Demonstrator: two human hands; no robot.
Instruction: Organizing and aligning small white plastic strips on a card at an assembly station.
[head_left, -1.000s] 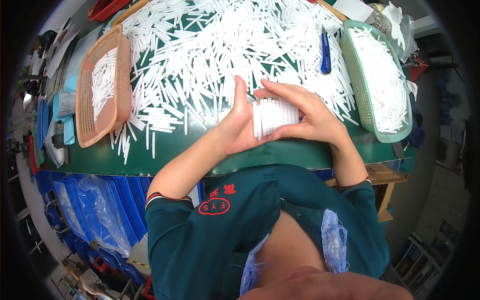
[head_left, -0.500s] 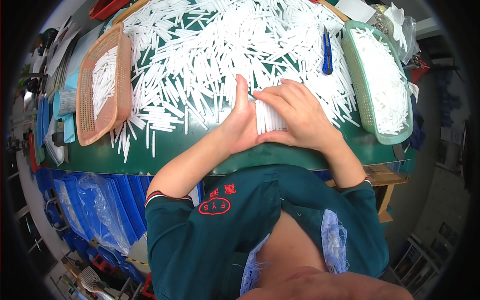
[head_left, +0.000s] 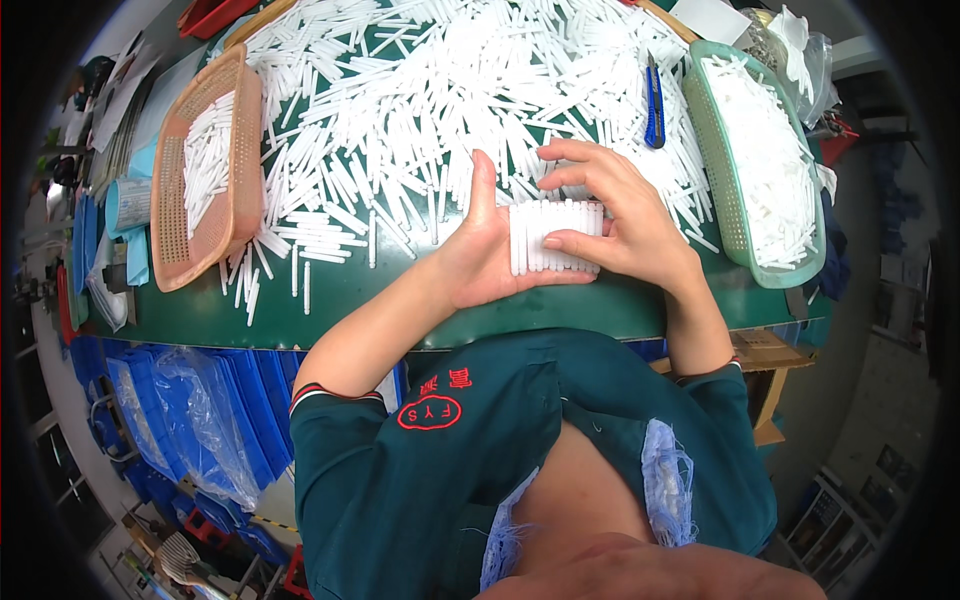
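Note:
A flat row of short white plastic sticks, laid side by side, rests on the fingers of my left hand. The left thumb stands up, off the row. My right hand is at the row's right end, its thumb laid across the sticks and its other fingers apart and loosely bent above them. Beyond both hands spreads a large pile of loose white sticks of the same kind.
A pink mesh basket on the left and a green basket on the right both hold white sticks. On the pile's right side lies a blue utility knife. The green table's near edge runs in front of me.
My right hand has loosened from the row and shifted right, its fingers spreading and uncovering more of the sticks. My left hand has stayed nearly still.

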